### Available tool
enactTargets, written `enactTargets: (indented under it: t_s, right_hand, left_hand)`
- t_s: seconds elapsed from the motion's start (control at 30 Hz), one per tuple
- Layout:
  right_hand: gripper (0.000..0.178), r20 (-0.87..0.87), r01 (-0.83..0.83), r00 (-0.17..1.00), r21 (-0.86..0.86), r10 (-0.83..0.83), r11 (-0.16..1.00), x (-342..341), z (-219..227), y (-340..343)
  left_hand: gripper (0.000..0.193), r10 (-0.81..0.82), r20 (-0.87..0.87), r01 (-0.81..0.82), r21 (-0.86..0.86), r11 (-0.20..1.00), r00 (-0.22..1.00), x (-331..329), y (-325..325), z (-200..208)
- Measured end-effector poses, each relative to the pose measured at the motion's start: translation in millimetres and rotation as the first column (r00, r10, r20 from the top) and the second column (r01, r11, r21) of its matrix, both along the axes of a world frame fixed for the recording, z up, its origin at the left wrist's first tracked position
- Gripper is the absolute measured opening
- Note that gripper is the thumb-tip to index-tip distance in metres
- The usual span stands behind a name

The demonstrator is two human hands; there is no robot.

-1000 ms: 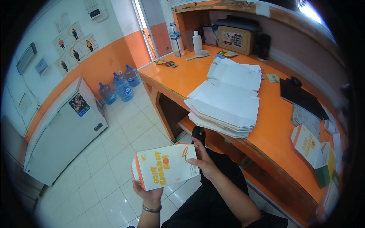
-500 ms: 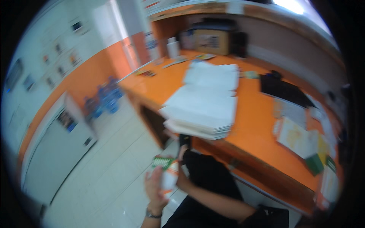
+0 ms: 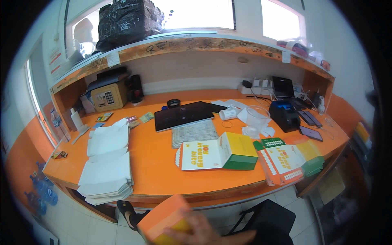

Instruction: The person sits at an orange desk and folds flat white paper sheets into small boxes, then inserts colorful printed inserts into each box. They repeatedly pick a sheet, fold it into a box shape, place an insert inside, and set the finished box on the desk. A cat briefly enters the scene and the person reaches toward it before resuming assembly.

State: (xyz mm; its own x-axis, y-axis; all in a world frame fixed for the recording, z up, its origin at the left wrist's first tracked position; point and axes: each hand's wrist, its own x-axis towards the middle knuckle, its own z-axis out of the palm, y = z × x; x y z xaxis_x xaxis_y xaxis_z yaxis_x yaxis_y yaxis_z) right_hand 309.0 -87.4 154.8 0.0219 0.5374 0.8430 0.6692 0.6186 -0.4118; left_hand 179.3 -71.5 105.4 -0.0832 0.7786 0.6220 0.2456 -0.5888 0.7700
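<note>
At the lower edge a folded carton [image 3: 165, 218], orange outside with some yellow showing, is in front of me below the desk's front edge. My right hand [image 3: 198, 228] lies across its right side, closed on it with the thumb and fingers against the card; the hand is slightly blurred. My left hand does not show. On the desk, nearest to the hand, an opened-out yellow, white and green carton [image 3: 220, 153] stands partly folded up. To its right lies a flat stack of similar printed cartons [image 3: 286, 161].
The orange desk [image 3: 159, 175] carries a tall stack of white sheets [image 3: 106, 167] at left. Behind are a closed laptop [image 3: 183, 116], a safe [image 3: 108, 98], a clear plastic tub [image 3: 258, 118] and a black printer-like device [image 3: 283, 116]. A black chair [image 3: 271, 220] stands below.
My view has swung right, bringing the whole desk in front of me. The carton, held in both hands before, now shows its orange and yellow sides; my left hand has left view.
</note>
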Motion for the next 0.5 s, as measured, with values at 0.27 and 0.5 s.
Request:
enactTargets:
  t_s: [0.27,0.5]
  right_hand:
    - [0.079,0.376,0.708,0.646,0.032,-0.665,0.706,134,100,-11]
    - [0.073,0.569,0.863,0.500,-0.266,-0.653,0.429,176,80,34]
  left_hand:
    - [0.047,-0.779,0.551,0.923,0.042,0.383,0.298,148,91,111]
    - [0.049,-0.540,0.811,0.959,-0.087,0.270,0.225,219,144,77]
